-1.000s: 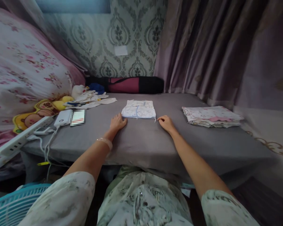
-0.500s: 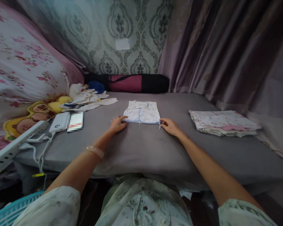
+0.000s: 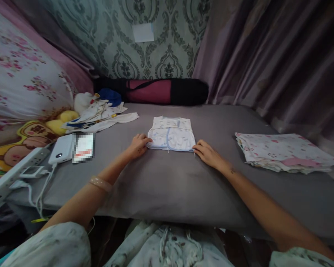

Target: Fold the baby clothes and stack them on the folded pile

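Observation:
A small white baby shirt [image 3: 174,135] with a faint print and blue trim lies folded on the grey bed sheet [image 3: 167,185]. Its near edge faces me, and thin white ties stick out there. My left hand [image 3: 140,145] pinches the near left corner between thumb and fingers. At the near right corner, my right hand [image 3: 207,152] has its thumb and fingers closed on the cloth, beside one of the ties. The shirt rests flat between both hands.
A folded stack of pink-printed cloth [image 3: 284,150] lies at right. To the left are a heap of clothes [image 3: 100,115], a power bank [image 3: 61,148], a power strip [image 3: 19,174] with cables and a yellow cushion [image 3: 25,144]. A long black and maroon bag [image 3: 150,91] lies against the wall.
The view has tilted down and come closer. Both hands stay at the shirt's near corners; the right fingers now close on the corner cloth. The shirt looks about the same.

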Available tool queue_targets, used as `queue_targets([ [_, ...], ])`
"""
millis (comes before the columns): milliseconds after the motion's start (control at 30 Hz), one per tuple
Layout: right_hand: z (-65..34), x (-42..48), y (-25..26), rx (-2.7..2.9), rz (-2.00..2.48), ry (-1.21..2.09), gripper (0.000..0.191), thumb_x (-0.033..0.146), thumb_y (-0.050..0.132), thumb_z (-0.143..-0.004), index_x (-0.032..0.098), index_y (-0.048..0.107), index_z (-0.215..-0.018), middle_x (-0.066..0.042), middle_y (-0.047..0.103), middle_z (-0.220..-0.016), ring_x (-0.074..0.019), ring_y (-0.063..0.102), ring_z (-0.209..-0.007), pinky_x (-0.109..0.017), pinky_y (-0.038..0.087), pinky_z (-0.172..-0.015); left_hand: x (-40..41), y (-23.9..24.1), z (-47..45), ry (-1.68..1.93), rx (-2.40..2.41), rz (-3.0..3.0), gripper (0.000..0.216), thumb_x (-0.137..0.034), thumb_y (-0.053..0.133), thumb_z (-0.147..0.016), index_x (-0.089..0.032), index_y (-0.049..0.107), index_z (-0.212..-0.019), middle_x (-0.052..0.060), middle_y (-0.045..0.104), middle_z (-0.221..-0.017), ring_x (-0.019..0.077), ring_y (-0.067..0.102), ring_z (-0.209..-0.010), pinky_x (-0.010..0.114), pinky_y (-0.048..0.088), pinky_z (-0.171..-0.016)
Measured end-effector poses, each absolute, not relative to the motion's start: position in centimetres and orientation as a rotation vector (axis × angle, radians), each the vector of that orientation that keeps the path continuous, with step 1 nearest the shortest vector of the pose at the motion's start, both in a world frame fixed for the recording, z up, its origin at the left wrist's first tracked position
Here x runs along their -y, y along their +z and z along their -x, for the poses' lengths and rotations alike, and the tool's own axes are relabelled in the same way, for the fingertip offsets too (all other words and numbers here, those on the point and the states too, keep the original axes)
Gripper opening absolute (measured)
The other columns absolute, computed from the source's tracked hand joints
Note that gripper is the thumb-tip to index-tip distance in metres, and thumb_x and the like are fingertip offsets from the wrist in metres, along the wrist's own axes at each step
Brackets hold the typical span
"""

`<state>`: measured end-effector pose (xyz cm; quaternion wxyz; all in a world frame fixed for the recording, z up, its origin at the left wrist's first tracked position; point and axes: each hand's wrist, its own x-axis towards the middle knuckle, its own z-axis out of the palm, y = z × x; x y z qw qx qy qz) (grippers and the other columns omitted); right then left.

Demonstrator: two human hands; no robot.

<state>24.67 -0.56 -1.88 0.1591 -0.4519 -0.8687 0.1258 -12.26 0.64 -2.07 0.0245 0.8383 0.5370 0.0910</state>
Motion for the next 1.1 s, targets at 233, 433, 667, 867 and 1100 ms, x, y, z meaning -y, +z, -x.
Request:
queue_targets([
  [233,-24.0,-0.1,-1.9,2.373,1.155,0.379,0.027,0.026,0.034,-0.096,0.02,0.058,-0.107,-0.01,0.06,-0.102,-0.0211,0.058,-0.092,-0.034,0.046,-0.083,-0.7,-2.1,12.2,0.561,-1.566,-2.679,0.031,-0.023,0.047,-0.086,-0.023,0.065,-0.112,0.011,0.052,-0.124,0.0253,0.047,-0.103,0.041,0.038,-0.088],
  [433,-23.8,0.2,-2.5,2.421,1.137,0.403,0.036,0.014,0.041,-0.085,0.019,0.055,-0.117,-0.01,0.058,-0.111,-0.02,0.057,-0.1,-0.032,0.044,-0.09,-0.7,-2.2,12.6,0.511,-1.468,-2.585,0.031,-0.038,0.049,-0.091,-0.027,0.063,-0.116,0.006,0.065,-0.114,0.0262,0.046,-0.109,0.043,0.033,-0.093],
  [667,-23.4,0.4,-2.0,2.483,1.226,0.293,0.036,0.015,0.047,-0.081,0.021,0.058,-0.116,-0.009,0.059,-0.111,-0.0195,0.059,-0.094,-0.031,0.046,-0.085,-1.2,-1.5,11.9,0.609,-1.558,-2.41,0.032,-0.043,0.047,-0.091,-0.024,0.067,-0.107,0.008,0.066,-0.103,0.0234,0.053,-0.104,0.041,0.035,-0.094],
  [867,-23.5,-0.5,-2.6,2.443,1.142,0.274,0.034,0.022,0.035,-0.094,0.02,0.054,-0.122,-0.012,0.06,-0.11,-0.0223,0.059,-0.099,-0.035,0.047,-0.088,-2.3,-1.1,11.7,0.563,-1.555,-2.355,0.034,-0.044,0.045,-0.09,-0.022,0.067,-0.105,0.007,0.068,-0.097,0.0233,0.057,-0.098,0.042,0.036,-0.095],
  [1100,-23.3,-1.0,-2.9,2.383,1.12,0.331,0.033,0.016,0.037,-0.09,0.018,0.058,-0.117,-0.011,0.061,-0.102,-0.0217,0.06,-0.096,-0.035,0.048,-0.087,-2.8,-1.4,12.4,0.535,-1.507,-2.357,0.036,-0.044,0.042,-0.092,-0.023,0.065,-0.109,0.006,0.068,-0.097,0.0218,0.059,-0.093,0.041,0.037,-0.093],
])
